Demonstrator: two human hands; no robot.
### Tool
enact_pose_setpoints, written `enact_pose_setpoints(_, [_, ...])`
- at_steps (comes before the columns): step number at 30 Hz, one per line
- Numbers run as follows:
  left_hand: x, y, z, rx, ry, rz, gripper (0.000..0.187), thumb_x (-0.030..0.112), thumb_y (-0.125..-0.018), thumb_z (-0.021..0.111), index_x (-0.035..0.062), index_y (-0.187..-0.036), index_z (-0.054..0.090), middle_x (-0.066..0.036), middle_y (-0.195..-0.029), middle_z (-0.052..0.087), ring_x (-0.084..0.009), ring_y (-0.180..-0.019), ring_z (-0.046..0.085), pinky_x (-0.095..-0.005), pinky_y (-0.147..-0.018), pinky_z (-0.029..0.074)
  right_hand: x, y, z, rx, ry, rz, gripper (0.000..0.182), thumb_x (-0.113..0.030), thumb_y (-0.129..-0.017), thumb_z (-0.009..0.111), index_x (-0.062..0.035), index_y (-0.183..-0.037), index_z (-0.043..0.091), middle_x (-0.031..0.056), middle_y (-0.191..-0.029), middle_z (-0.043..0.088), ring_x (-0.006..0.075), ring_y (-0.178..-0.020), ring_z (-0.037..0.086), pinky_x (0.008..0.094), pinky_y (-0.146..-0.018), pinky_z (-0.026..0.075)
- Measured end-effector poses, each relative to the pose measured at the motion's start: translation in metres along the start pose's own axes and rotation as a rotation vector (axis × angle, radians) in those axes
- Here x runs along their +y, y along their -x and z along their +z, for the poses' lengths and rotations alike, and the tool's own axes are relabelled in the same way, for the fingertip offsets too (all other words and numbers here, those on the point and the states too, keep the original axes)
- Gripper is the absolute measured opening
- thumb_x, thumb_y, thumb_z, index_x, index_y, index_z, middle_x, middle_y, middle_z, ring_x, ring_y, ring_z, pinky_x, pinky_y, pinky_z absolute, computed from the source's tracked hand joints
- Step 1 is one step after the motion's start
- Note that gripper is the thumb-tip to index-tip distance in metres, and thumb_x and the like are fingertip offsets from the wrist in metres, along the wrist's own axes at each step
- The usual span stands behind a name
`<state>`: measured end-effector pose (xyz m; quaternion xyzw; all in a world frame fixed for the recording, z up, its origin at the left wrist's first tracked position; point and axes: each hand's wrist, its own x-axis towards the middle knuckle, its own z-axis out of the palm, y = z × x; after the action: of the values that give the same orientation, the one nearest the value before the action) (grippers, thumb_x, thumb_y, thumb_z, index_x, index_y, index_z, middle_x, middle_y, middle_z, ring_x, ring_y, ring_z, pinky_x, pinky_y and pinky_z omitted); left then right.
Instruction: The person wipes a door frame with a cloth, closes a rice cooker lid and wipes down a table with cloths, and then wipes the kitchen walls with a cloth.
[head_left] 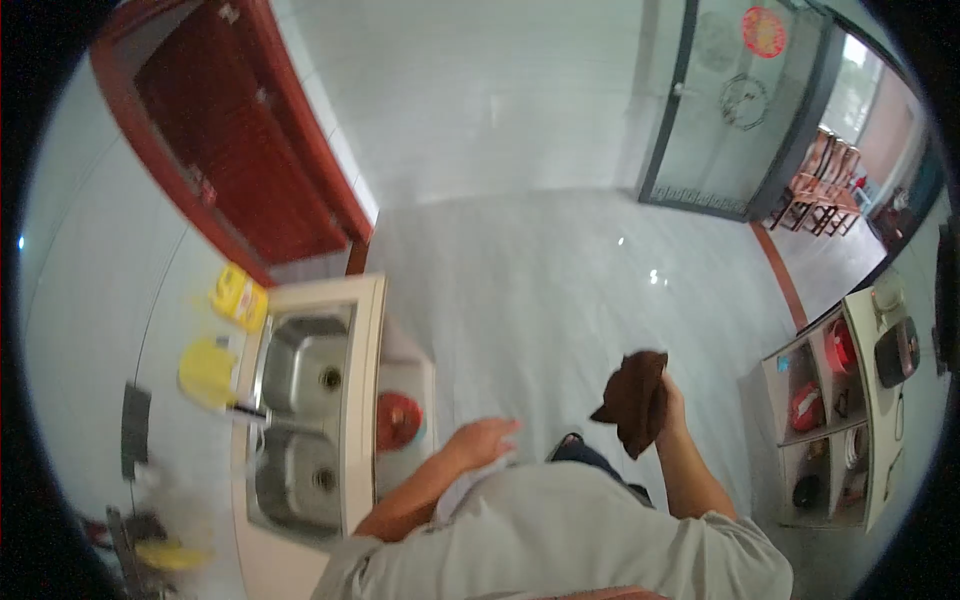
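Observation:
A dark brown cloth [637,405] hangs crumpled from my right hand [674,405], which is closed on its right edge in front of my body, above the floor. My left hand [483,443] is at waist height to the left of the cloth and apart from it. Its fingers look stretched out toward the right, slightly blurred, with nothing visible in them. Nearest to the left hand is the counter with a double-bowl steel sink [297,432].
A yellow jug [239,297] stands at the sink's far corner. A red container [399,420] sits below the counter edge. At right is a shelf unit [822,435] holding red and black items. A red-brown door [235,150] and a glass door [745,110] stand beyond the tiled floor [530,290].

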<state>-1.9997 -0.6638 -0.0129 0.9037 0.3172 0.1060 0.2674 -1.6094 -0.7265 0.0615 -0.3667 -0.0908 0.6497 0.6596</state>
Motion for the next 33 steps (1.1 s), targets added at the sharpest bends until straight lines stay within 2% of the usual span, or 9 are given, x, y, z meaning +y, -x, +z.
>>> enact_pose_setpoints(8, [-0.074,-0.111,-0.068,-0.298,-0.064,-0.083,0.048,0.036,-0.097,0.066,0.0155,-0.139,0.059,-0.016,-0.12,0.068,-0.0363,-0.115,0.063,-0.0476,-0.097,0.052,-0.038,-0.136,-0.02,0.085,-0.148,-0.09,0.053,-0.048,-0.102,0.057,-0.0048,-0.132,0.061,0.0156,-0.122,0.068,0.0359,-0.113,0.064,0.052,-0.102,0.05])
enact_pose_setpoints(13, [-0.133,-0.189,-0.124,-0.123,-0.087,-0.138,0.049,0.037,-0.096,0.067,0.0149,-0.139,0.059,-0.014,-0.126,0.068,-0.0354,-0.117,0.063,-0.0465,-0.097,0.053,-0.056,-0.298,0.023,0.285,-0.167,-0.113,0.049,-0.046,-0.098,0.062,-0.0089,-0.13,0.061,0.0135,-0.123,0.068,0.0359,-0.114,0.064,0.0544,-0.101,0.051])
enact_pose_setpoints(17, [-0.185,-0.247,-0.149,0.104,-0.093,-0.109,0.053,0.035,-0.095,0.071,0.012,-0.141,0.058,-0.015,-0.127,0.068,-0.0328,-0.114,0.067,-0.0434,-0.095,0.055,-0.058,-0.39,0.123,0.089,-0.038,0.086,0.046,-0.038,-0.1,0.064,-0.004,-0.13,0.06,0.0136,-0.124,0.069,0.0334,-0.114,0.067,0.0519,-0.105,0.051])
enact_pose_setpoints(21, [-0.175,-0.319,-0.192,0.295,0.455,-0.433,0.065,0.031,-0.096,0.073,0.0056,-0.15,0.047,-0.022,-0.135,0.062,-0.0286,-0.108,0.071,-0.0381,-0.093,0.056,-0.04,-0.46,0.206,-0.133,0.299,0.391,0.044,-0.032,-0.099,0.068,-0.0012,-0.13,0.06,0.0141,-0.12,0.071,0.0282,-0.11,0.069,0.0462,-0.097,0.056])
enact_pose_setpoints(24, [-0.192,-0.367,-0.21,0.388,0.87,-0.517,0.069,0.033,-0.102,0.068,0.001,-0.154,0.037,-0.021,-0.141,0.057,-0.0251,-0.107,0.07,-0.0381,-0.095,0.056,-0.019,-0.498,0.257,-0.279,0.496,0.41,0.059,-0.038,-0.099,0.069,0.0032,-0.139,0.056,0.0158,-0.127,0.068,0.0267,-0.116,0.066,0.0441,-0.103,0.052])
enact_pose_setpoints(26, [-0.225,-0.393,-0.213,0.379,1.104,-0.364,0.067,0.032,-0.102,0.068,-0.0003,-0.152,0.038,-0.016,-0.14,0.058,-0.0214,-0.105,0.069,-0.0372,-0.095,0.056,-0.019,-0.519,0.284,-0.406,0.605,0.424,0.064,-0.042,-0.1,0.067,0.0045,-0.143,0.053,0.0163,-0.133,0.065,0.0253,-0.125,0.06,0.0406,-0.11,0.046])
enact_pose_setpoints(28, [-0.237,-0.421,-0.24,0.453,1.251,-0.351,0.059,0.031,-0.102,0.069,-0.0009,-0.146,0.047,-0.013,-0.133,0.063,-0.0205,-0.104,0.068,-0.0367,-0.096,0.056,-0.015,-0.557,0.292,-0.609,0.954,0.166,0.067,-0.045,-0.101,0.064,0.0045,-0.145,0.051,0.0164,-0.136,0.062,0.0243,-0.131,0.056,0.0403,-0.114,0.04])
enact_pose_setpoints(30, [-0.288,-0.454,-0.244,0.458,1.515,-0.554,0.051,0.031,-0.102,0.069,-0.0019,-0.138,0.056,-0.011,-0.123,0.068,-0.02,-0.105,0.068,-0.037,-0.095,0.056,-0.033,-0.597,0.301,-0.683,1.051,0.131,0.065,-0.043,-0.102,0.065,0.0012,-0.148,0.051,0.0156,-0.128,0.066,0.024,-0.12,0.063,0.0373,-0.105,0.049])
enact_pose_setpoints(33, [-0.327,-0.495,-0.297,0.498,1.4,-0.568,0.05,0.034,-0.1,0.071,-0.0037,-0.132,0.061,-0.011,-0.12,0.07,-0.0205,-0.106,0.067,-0.0375,-0.096,0.054,-0.071,-0.659,0.325,-0.545,1.072,0.271,0.056,-0.034,-0.103,0.066,-0.0011,-0.146,0.053,0.014,-0.12,0.069,0.0232,-0.107,0.068,0.0387,-0.083,0.061])
